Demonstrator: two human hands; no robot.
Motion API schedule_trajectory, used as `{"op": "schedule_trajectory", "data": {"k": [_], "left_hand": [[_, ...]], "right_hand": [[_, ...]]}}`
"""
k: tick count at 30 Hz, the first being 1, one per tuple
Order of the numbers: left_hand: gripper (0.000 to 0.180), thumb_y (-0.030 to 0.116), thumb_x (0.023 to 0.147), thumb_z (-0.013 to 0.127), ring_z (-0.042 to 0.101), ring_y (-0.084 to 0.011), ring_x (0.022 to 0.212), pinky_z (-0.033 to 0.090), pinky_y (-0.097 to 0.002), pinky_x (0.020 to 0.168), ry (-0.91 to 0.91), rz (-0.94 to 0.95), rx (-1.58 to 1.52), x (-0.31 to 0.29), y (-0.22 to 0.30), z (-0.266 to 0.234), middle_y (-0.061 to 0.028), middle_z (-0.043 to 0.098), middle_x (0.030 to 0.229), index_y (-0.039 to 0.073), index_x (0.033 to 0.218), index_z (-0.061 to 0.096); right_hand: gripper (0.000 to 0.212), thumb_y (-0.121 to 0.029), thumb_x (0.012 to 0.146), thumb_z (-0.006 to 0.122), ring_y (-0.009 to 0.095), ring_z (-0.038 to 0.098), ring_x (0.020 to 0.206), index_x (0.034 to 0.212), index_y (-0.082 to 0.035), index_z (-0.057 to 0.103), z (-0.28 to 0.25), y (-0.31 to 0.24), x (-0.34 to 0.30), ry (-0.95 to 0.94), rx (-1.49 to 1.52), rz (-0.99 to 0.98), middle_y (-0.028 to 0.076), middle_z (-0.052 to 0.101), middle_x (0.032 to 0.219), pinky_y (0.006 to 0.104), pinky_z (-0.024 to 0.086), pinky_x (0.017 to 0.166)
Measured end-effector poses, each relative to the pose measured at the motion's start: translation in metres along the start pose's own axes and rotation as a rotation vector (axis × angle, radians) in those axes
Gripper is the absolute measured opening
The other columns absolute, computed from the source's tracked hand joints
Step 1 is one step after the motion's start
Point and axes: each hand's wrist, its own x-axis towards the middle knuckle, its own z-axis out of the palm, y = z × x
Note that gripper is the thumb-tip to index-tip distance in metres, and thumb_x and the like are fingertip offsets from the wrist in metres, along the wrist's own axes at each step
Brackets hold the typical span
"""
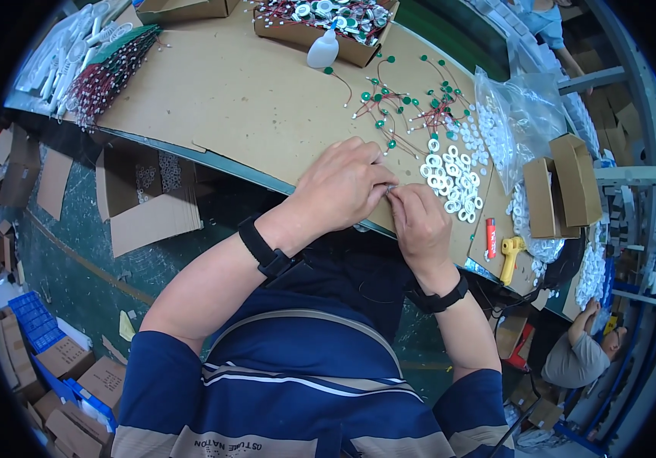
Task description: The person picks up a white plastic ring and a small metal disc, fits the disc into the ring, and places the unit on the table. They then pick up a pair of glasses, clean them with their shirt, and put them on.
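Note:
My left hand [341,187] and my right hand [424,224] meet over the front edge of the table [228,91]. Both have fingertips pinched together around something small and pale that I cannot make out, mostly hidden by the fingers. Right beside my right hand lies a pile of white plastic rings [452,180]. Behind the rings are loose green discs with thin red wires [381,99]. Small translucent white discs [474,141] spread to the right, partly beside a clear plastic bag [530,107].
A white squeeze bottle [323,49] stands before a box of wired parts [328,19]. Wire bundles [110,76] lie far left. At right are a red lighter [490,238], a yellow tool [509,261] and an open cardboard box [545,202]. Another person [580,359] is at lower right.

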Motion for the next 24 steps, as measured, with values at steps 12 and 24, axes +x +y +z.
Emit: {"op": "schedule_trajectory", "data": {"k": [12, 24], "left_hand": [[0.018, 0.016, 0.094, 0.085, 0.068, -0.0290, 0.108, 0.057, -0.0451, 0.097, -0.009, -0.010, -0.001, -0.001, 0.000, 0.000, -0.0044, 0.072, 0.104, 0.014, 0.110, 0.090], [0.021, 0.020, 0.092, 0.087, 0.068, -0.0303, 0.110, 0.056, -0.0455, 0.098, 0.000, 0.019, 0.062, 0.000, 0.006, 0.000, -0.0064, 0.072, 0.105, 0.012, 0.112, 0.087]], "right_hand": [[0.015, -0.002, 0.096, 0.086, 0.032, 0.076, 0.092, 0.108, -0.003, 0.079, 0.001, 0.008, -0.002, -0.044, 0.065, 0.018, 0.012, 0.076, 0.102, 0.0413, 0.062, 0.076], [0.014, 0.002, 0.094, 0.085, 0.029, 0.078, 0.087, 0.107, -0.001, 0.080, -0.001, 0.012, -0.008, 0.101, 0.210, 0.086, 0.014, 0.080, 0.105, 0.0374, 0.063, 0.073]]}}
